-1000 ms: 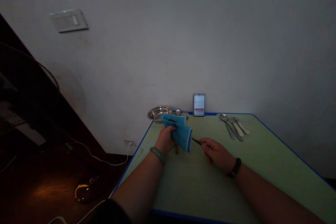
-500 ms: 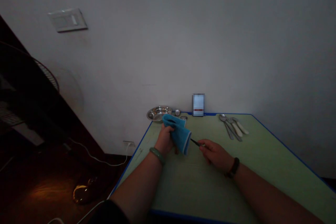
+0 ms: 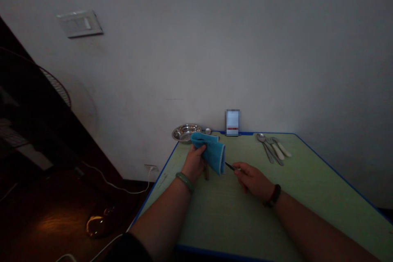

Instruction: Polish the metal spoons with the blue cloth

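Your left hand (image 3: pixel 194 163) clutches blue cloth (image 3: pixel 212 154), your right hand (image 3: pixel 252 179) a thin utensil (image 3: pixel 230 166), above a green table (image 3: pixel 233 221) beside the wall (image 3: pixel 196 49).

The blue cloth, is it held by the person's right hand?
No, the left hand grips the blue cloth, while the right hand holds a thin dark utensil.

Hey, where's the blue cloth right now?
In the head view, the blue cloth is in the left hand, between the metal bowl and the right hand.
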Tool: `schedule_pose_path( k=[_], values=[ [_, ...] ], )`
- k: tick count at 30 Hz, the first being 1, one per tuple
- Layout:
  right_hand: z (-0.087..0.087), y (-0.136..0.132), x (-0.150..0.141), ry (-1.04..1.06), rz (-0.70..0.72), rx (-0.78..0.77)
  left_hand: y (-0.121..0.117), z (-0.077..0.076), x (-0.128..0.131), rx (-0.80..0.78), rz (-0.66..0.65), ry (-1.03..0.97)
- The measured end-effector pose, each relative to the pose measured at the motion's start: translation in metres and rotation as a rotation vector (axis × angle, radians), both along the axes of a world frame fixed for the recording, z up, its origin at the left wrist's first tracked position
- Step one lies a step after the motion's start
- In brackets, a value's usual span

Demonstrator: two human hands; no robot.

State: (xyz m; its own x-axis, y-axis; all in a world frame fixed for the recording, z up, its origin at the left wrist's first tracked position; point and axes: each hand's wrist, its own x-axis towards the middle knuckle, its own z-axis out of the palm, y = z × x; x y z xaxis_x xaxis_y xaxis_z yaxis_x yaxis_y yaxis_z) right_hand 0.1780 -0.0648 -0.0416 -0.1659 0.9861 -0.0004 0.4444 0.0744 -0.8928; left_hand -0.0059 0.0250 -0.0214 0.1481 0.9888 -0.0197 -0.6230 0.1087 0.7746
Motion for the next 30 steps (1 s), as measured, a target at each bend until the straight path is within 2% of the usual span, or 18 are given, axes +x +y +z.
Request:
schedule_pose_path(
  k=[5, 22, 30],
  values=[
    [-0.0021, 0.0012, 0.0003, -0.020, -0.006, 0.000, -0.0018, -0.0007, 0.0011, -0.020, -0.053, 0.044],
    [0.0003, -0.0008, -0.0010, -0.012, 0.068, -0.017, 0.0024, -0.0018, -0.0013, -0.053, 0.019, 0.015],
    [0.0037, -0.0015, -0.0021, 0.016, 0.016, -0.013, 0.0020, 0.0019, 0.0000, -0.120, 0.043, -0.027]
  ],
)
